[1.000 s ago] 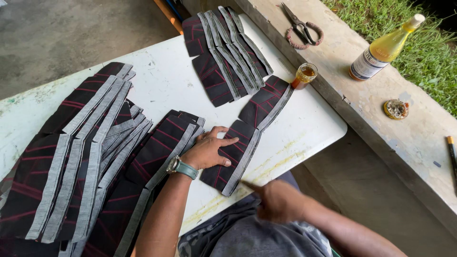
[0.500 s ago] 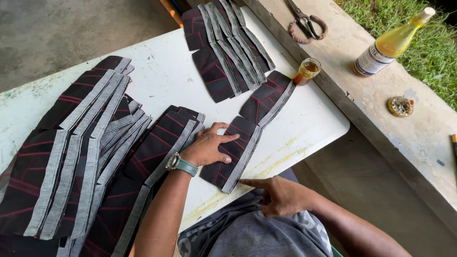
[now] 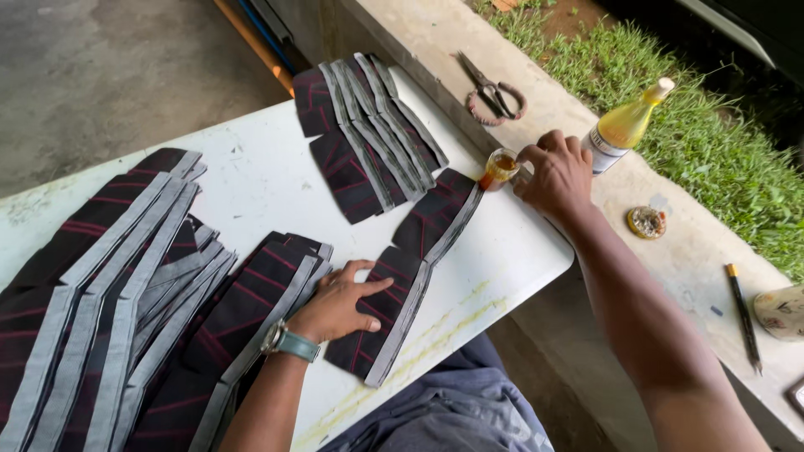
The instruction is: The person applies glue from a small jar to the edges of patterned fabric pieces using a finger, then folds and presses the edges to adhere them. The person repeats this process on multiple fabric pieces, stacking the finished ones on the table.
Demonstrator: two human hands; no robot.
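Observation:
My left hand (image 3: 339, 303) lies flat, fingers apart, on a dark striped fabric piece with a grey edge strip (image 3: 389, 314) near the front of the white table (image 3: 251, 180). A second such piece (image 3: 437, 213) lies just beyond it. My right hand (image 3: 554, 174) is stretched out to the table's far right corner, fingers curled beside a small glass jar of amber liquid (image 3: 501, 166); whether it grips anything I cannot tell. A yellow squeeze bottle (image 3: 626, 127) stands just behind that hand on the concrete ledge (image 3: 536, 75).
Stacks of the same fabric pieces lie at the left (image 3: 109, 293) and at the table's far side (image 3: 368, 134). On the ledge are scissors (image 3: 492, 85), a small round tin (image 3: 646, 222) and a pencil (image 3: 743, 314). Grass (image 3: 712, 142) borders the ledge.
My right hand has risen from near my lap and reached out to the small jar at the table's far corner. My left hand has stayed on the fabric piece.

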